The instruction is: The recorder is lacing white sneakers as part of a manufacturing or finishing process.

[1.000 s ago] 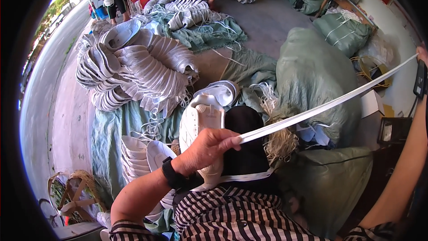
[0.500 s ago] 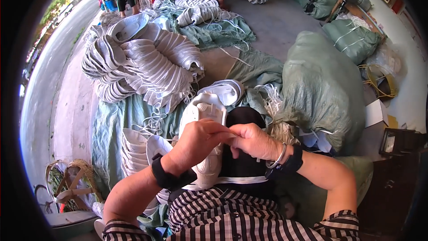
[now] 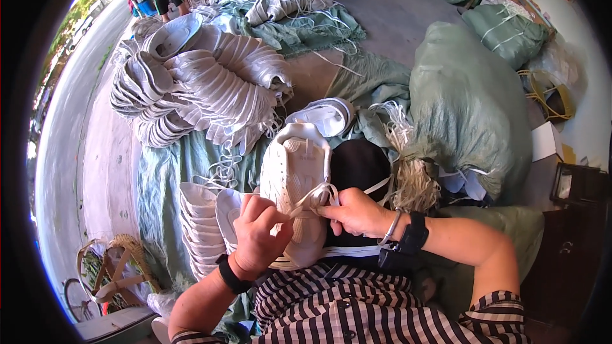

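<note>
A white shoe upper [image 3: 274,169] rests across my lap, its toe toward me. Over its front, a cream shoelace [image 3: 323,191] forms loops between my hands. My left hand [image 3: 258,229] is closed, pinching one end of the lace at the shoe's left side. On the other side my right hand [image 3: 358,213] grips the looped part between thumb and fingers. Beyond the heel lies another white shoe upper [image 3: 325,116]. To the left, close to my left hand, stands a nested stack of white uppers [image 3: 194,216].
A large heap of nested uppers [image 3: 223,83] lies ahead on green sheeting [image 3: 166,178]. A big green sack [image 3: 468,108] stands at the right, beside a hanging bundle of cream laces [image 3: 408,172]. A woven basket [image 3: 121,271] is at lower left. Other people sit far ahead.
My hands have moved apart, the left one down and leftward, the right slightly down and rightward. The lace loops now show between them. The view has shifted a little.
</note>
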Tool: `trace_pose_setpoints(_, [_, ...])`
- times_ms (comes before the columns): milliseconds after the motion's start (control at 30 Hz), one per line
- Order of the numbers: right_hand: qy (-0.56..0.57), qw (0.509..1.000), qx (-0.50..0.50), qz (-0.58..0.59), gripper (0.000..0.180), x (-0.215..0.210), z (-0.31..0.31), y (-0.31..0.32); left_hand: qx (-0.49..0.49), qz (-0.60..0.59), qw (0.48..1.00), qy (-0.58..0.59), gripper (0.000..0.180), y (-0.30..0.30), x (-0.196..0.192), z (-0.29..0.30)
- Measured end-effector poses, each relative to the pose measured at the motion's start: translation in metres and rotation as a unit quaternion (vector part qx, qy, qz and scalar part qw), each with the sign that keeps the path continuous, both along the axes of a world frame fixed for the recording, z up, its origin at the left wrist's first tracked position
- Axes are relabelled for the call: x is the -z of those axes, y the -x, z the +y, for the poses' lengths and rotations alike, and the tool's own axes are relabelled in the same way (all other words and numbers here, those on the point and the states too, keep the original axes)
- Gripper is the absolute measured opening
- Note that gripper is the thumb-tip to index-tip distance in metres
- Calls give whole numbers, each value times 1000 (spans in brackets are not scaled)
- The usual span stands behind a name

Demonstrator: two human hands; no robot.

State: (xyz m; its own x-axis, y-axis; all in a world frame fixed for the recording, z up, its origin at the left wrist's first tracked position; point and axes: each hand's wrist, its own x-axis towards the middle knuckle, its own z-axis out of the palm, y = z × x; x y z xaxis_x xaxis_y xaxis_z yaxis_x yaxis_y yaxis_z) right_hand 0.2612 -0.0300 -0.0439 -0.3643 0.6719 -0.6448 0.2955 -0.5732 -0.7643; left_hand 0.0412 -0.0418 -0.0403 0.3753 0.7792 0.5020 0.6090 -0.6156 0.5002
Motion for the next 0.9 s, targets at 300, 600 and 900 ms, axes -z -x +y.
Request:
trace_pose_setpoints(300, [175,966,95,165,11,1,6,-13,-17,59,992,113,19,-6,-14,-6])
trace_pose_setpoints(600, [-467,874,-65,-120,18,9,-23,1,-45,41,983,175,16,-17,-15,-7])
trace_pose_setpoints(900, [-560,816,-103,-100,21,17,-9,-4,33,7,986,164,13,-25,-14,1])
